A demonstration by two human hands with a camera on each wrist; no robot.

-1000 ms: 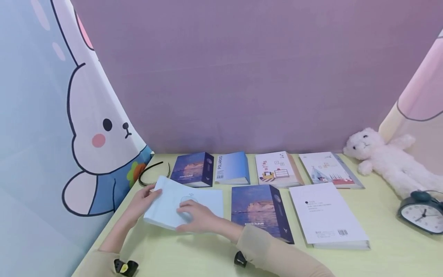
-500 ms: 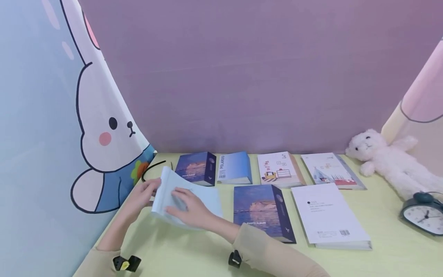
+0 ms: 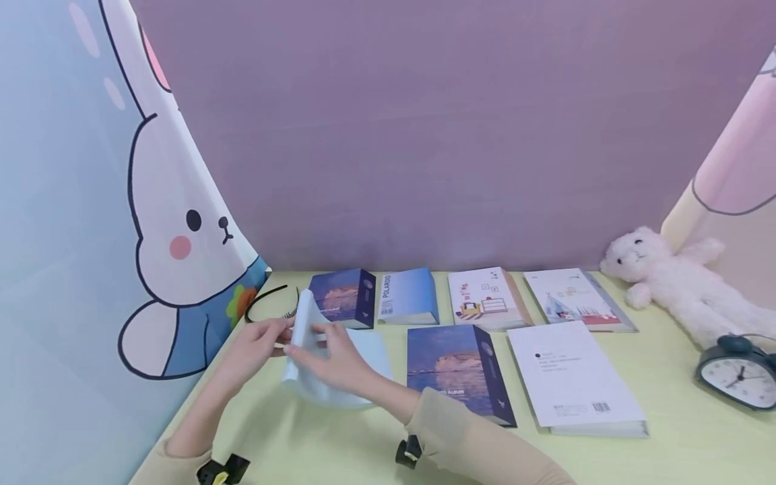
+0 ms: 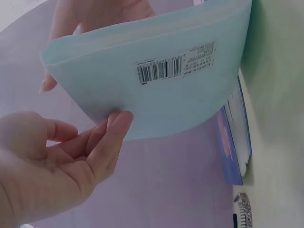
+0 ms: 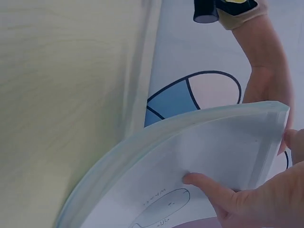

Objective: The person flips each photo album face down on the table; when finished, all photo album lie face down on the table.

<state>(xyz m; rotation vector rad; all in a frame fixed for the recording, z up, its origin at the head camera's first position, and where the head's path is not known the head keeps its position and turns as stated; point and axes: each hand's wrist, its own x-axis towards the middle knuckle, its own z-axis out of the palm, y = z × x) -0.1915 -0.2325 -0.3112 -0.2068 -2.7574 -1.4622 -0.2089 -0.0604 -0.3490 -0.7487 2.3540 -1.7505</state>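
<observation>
A thin light-blue album (image 3: 370,353) is tipped up on its edge at the left of the yellow-green table (image 3: 303,444). My right hand (image 3: 336,360) grips it, fingers spread over the front cover (image 5: 199,156) and one fingertip (image 5: 204,183) pressing near a printed outline. My left hand (image 3: 261,343) reaches in from the left. Its straight fingertips (image 4: 116,126) touch the back cover (image 4: 156,85) just below a barcode. The album bows between the two hands.
Two albums lie to the right, dark blue (image 3: 455,370) and white (image 3: 570,377). Several more line the back wall (image 3: 409,296). A black headband (image 3: 263,300) lies by the rabbit curtain (image 3: 170,229). A white plush (image 3: 679,279) and a clock (image 3: 736,374) sit far right.
The light-blue album lay nearly flat a second ago. Both hands have raised its left side, so it now stands steeply tilted and bent, shifted slightly right.
</observation>
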